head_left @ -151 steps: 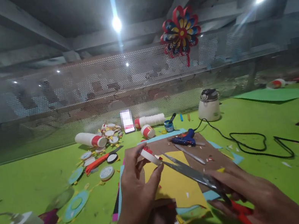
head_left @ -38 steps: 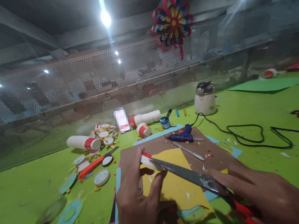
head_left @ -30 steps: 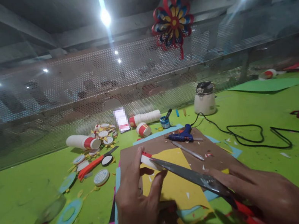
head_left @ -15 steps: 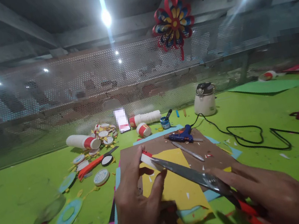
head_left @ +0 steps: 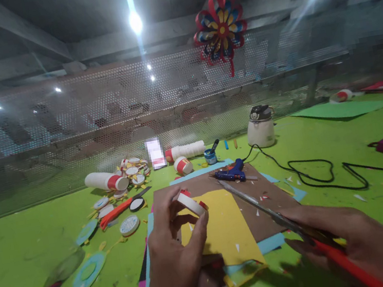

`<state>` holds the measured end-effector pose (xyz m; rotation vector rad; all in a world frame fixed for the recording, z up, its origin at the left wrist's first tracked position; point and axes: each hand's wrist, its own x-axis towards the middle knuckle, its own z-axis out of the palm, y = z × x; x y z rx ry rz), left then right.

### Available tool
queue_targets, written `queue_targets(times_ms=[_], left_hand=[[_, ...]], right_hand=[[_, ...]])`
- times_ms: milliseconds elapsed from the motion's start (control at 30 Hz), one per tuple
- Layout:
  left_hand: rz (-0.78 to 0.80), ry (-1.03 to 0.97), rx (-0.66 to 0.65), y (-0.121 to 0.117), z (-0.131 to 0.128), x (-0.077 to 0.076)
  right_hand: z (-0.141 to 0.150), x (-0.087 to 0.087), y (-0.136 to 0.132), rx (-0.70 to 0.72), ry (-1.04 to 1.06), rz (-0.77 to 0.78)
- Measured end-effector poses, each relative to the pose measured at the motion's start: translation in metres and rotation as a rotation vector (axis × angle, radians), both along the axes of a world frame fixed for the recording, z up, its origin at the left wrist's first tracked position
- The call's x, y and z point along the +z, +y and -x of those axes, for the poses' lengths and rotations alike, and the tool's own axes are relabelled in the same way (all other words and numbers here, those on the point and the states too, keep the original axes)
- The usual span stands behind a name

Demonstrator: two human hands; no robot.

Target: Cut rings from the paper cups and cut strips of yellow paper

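My left hand [head_left: 175, 250] pinches a white ring-shaped piece with red bits on its edge, which looks like a cut-off paper cup bottom [head_left: 191, 205], between thumb and fingers. My right hand [head_left: 358, 228] is closed around a pair of scissors [head_left: 341, 258] with red handles. Their blades point up and left, apart from the cup piece. Below the hands lie a yellow paper sheet [head_left: 224, 226] and a brown board [head_left: 270, 199], scattered with white scraps. A silver pen-like tool [head_left: 239, 191] lies near the scissor tips, partly lined up with them.
A blue glue gun [head_left: 232, 174] lies on the board, its black cord [head_left: 328, 162] looping right. Stacked paper cups [head_left: 104, 181], more cup bottoms [head_left: 129, 225], an orange utility knife [head_left: 120, 212] and blue rings [head_left: 89, 275] lie left. A white kettle-like jug [head_left: 260, 129] stands behind.
The scissors have drawn back right and down, away from the cup bottom. My left hand has turned the piece, so its white band and a red tab at the right now show.
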<state>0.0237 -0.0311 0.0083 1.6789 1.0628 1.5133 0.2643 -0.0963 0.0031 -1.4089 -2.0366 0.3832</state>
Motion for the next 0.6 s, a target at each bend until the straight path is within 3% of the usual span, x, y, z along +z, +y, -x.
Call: queue_targets(times_ms=[300,467,600], left_hand=[[0.142,-0.147,-0.219,0.003,0.005,0.000],[0.189,0.022,-0.358,0.002,0.008,0.001],[0.180,0.140,-0.385,0.001,0.006,-0.001]], right_hand=[[0.010,0.009,0.014,-0.006,0.126,-0.013],[0.030,0.022,0.027,-0.067,0.181,-0.096],[0.058,0.039,0.037,-0.070,0.275,0.018]])
